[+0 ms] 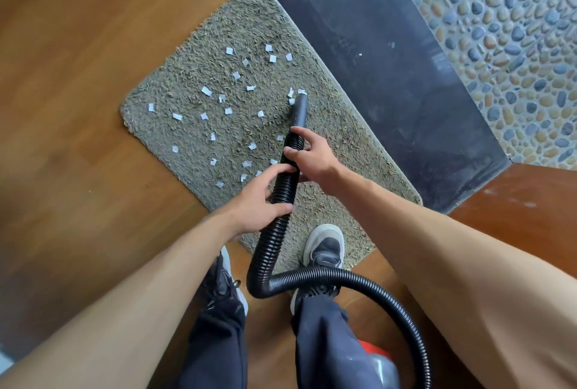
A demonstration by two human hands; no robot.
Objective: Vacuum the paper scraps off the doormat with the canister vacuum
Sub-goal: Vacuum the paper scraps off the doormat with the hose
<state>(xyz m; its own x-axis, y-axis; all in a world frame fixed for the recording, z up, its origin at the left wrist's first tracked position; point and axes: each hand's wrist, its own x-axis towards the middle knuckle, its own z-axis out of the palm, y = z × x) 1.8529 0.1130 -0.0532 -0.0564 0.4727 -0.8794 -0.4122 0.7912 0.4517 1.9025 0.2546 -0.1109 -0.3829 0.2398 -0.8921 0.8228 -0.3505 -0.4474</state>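
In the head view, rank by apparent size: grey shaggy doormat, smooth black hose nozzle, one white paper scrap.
Largest: grey shaggy doormat.
Then: smooth black hose nozzle.
Smallest: white paper scrap.
Clear gaps, none unsure.

This looks like the entrance of a home. Warm brown wooden floorboards (78, 76) cover the inside, and a shaggy grey-green doormat (243, 20) lies along a dark polished stone threshold (374, 45). Beyond the threshold spreads a surface of rounded pebbles (515, 29) set close together. A household canister vacuum (377, 363), red and grey with a black ribbed hose (312, 276), stands on the boards.
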